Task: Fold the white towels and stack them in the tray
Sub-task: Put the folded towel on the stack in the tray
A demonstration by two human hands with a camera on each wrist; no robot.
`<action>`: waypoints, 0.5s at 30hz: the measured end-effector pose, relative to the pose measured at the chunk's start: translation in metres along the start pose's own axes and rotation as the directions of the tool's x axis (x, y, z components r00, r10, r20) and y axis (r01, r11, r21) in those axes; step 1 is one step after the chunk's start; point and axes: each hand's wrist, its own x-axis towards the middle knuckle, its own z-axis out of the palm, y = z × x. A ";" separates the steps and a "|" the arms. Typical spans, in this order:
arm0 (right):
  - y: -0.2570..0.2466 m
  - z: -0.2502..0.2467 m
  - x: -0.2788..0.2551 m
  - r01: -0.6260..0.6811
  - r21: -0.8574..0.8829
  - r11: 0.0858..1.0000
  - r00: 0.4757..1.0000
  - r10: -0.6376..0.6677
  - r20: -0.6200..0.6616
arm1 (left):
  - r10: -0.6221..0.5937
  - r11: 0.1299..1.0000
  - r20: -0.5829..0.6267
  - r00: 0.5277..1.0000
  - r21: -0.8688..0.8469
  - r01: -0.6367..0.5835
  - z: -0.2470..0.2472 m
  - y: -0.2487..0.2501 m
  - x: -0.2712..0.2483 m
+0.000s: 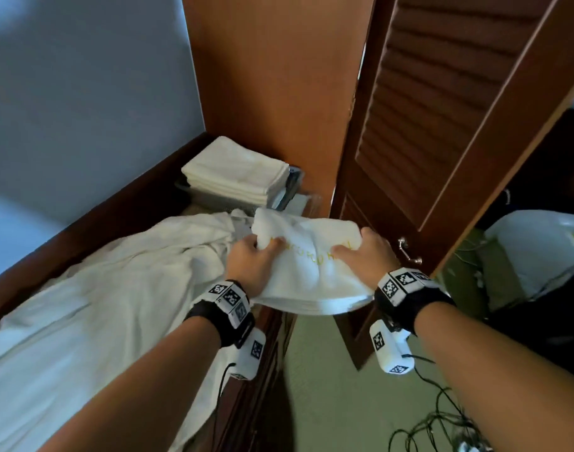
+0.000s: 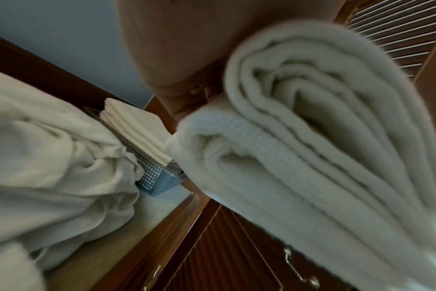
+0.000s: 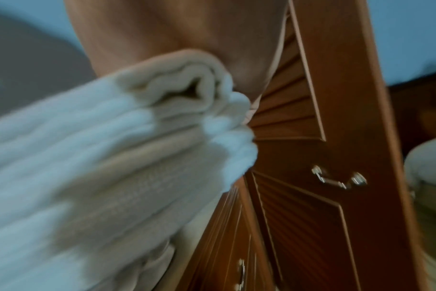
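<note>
A folded white towel [image 1: 311, 265] with yellow embroidered letters hangs in the air between both hands. My left hand [image 1: 257, 259] grips its left end and my right hand [image 1: 360, 252] grips its right end. The left wrist view shows its layered folds [image 2: 299, 149] under my palm; the right wrist view shows the other end [image 3: 137, 137], blurred. Beyond it, in the corner, a grey perforated tray [image 1: 213, 200] holds a stack of folded white towels [image 1: 236, 171]. The tray [image 2: 149, 173] and stack [image 2: 135, 130] also show in the left wrist view.
A heap of unfolded white cloth [image 1: 99, 288] covers the wooden counter [image 1: 67, 236] on the left. A louvred wooden door [image 1: 442, 125] with a metal handle [image 1: 409, 252] stands open on the right. Cables [image 1: 435, 425] lie on the green floor.
</note>
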 end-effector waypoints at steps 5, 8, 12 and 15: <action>-0.017 0.002 0.087 0.050 -0.050 0.998 0.998 -0.052 -0.044 | 0.035 0.999 0.013 0.999 -0.014 -0.035 0.012 0.016 0.083; -0.031 0.006 0.133 0.149 -0.138 0.979 0.988 -0.154 -0.031 | 0.033 0.999 0.038 0.999 -0.007 -0.033 0.011 0.023 0.120; -0.053 0.014 0.209 0.301 -0.235 0.924 0.951 -0.310 -0.003 | 0.011 1.000 0.097 0.995 -0.004 -0.010 0.002 0.026 0.168; -0.075 0.027 0.274 0.422 -0.267 0.867 0.902 -0.431 0.024 | 0.025 0.999 0.061 0.998 -0.030 -0.023 0.004 0.024 0.208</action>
